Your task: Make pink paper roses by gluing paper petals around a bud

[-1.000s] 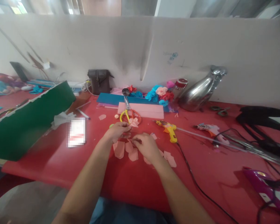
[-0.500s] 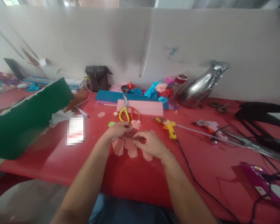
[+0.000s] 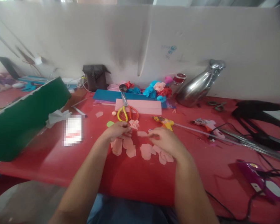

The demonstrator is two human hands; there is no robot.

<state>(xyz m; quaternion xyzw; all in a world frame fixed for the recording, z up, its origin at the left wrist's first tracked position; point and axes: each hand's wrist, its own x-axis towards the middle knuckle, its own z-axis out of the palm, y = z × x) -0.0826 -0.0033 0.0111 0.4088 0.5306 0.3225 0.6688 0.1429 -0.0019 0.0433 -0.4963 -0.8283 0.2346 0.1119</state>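
My left hand (image 3: pixel 118 130) is closed, its thumb and fingers pinching a small pink paper flower (image 3: pixel 134 124) at their tips. Under and in front of it lie pink paper petals (image 3: pixel 130 150). My right hand (image 3: pixel 164 140) hovers further right with fingers apart, and I see nothing held in it. Its fingertips are near a flat pink paper piece (image 3: pixel 142 133). More loose petals (image 3: pixel 146 151) lie just below that hand. Behind the right hand is a yellow glue gun (image 3: pixel 168 124), partly covered by it.
Yellow-and-red-handled scissors (image 3: pixel 128 113) lie beyond my hands by a folded pink paper sheet (image 3: pixel 151 107). Crepe paper flowers (image 3: pixel 158 90) and a steel jug (image 3: pixel 193 88) stand near the wall. A green board (image 3: pixel 30 121) is at left, a second glue gun (image 3: pixel 207 124) at right.
My right hand has moved right, away from the left hand, uncovering petals and a flat pink piece. The left hand stays nearly in place with the flower.
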